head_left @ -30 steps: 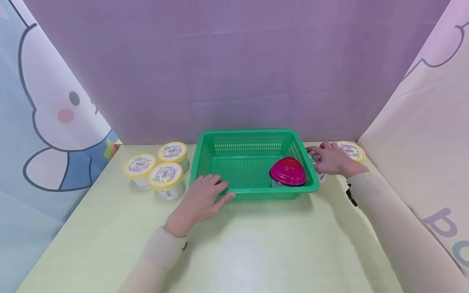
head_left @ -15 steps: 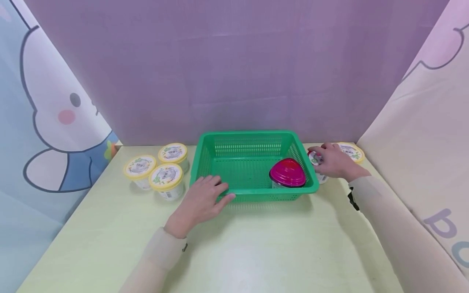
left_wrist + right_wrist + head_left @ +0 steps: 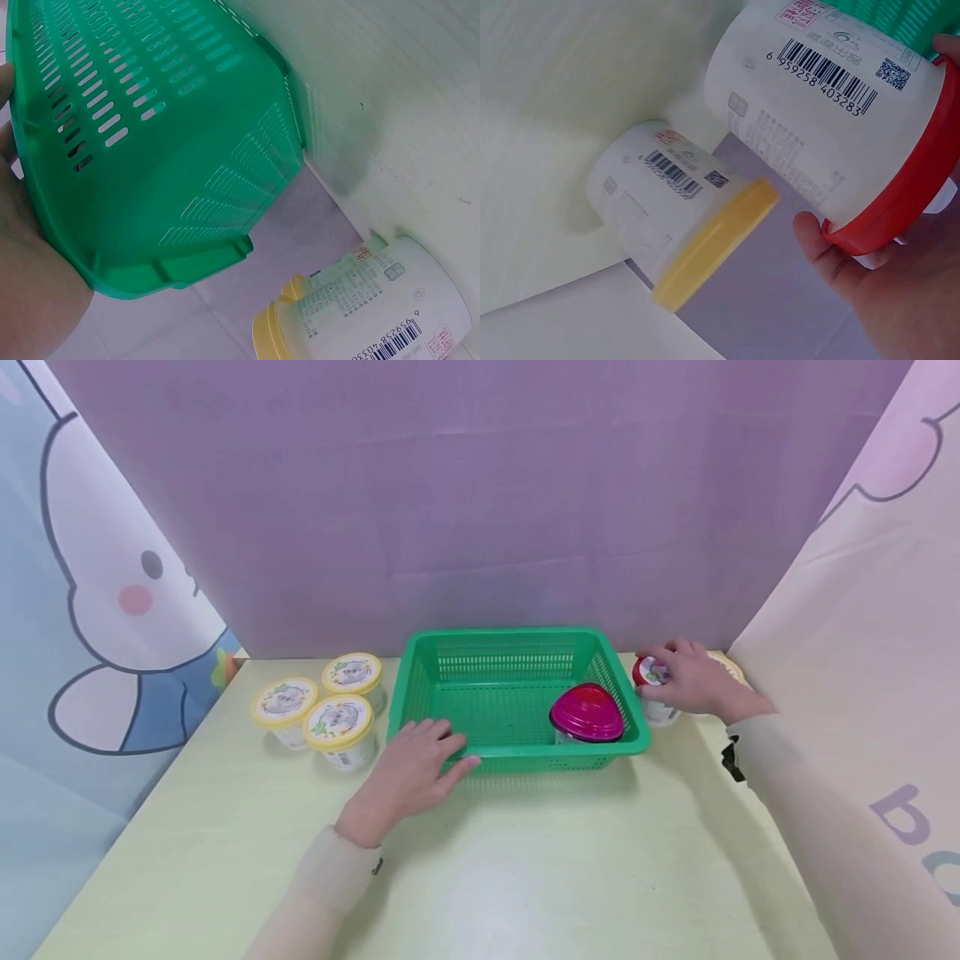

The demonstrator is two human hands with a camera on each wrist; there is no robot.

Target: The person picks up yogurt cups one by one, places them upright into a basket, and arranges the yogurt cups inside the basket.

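In the head view my left hand (image 3: 412,772) holds the near left corner of a green plastic basket (image 3: 517,749), fingers over the rim and thumb outside. A container with a rounded-triangular magenta lid (image 3: 588,714) sits inside at the front right. Right of the basket, my right hand (image 3: 697,681) grips a white paper tub with a red lid (image 3: 817,112) from above, thumb and fingers at the lid's edge in the right wrist view. The palm side is partly hidden. Beside it stands a yellow-lidded tub (image 3: 667,202), mostly covered by the hand in the head view.
Several more white tubs with yellow lids (image 3: 338,722) stand left of the basket on the pale table (image 3: 487,860). A purple cloth wall (image 3: 487,510) rises behind. Printed cloths hang at the left (image 3: 150,693) and right (image 3: 862,635).
My right hand has shifted slightly right with the red-lidded tub, which now shows more clearly beside the basket. The yellow-lidded tub behind that hand is more covered. My left hand stays put.
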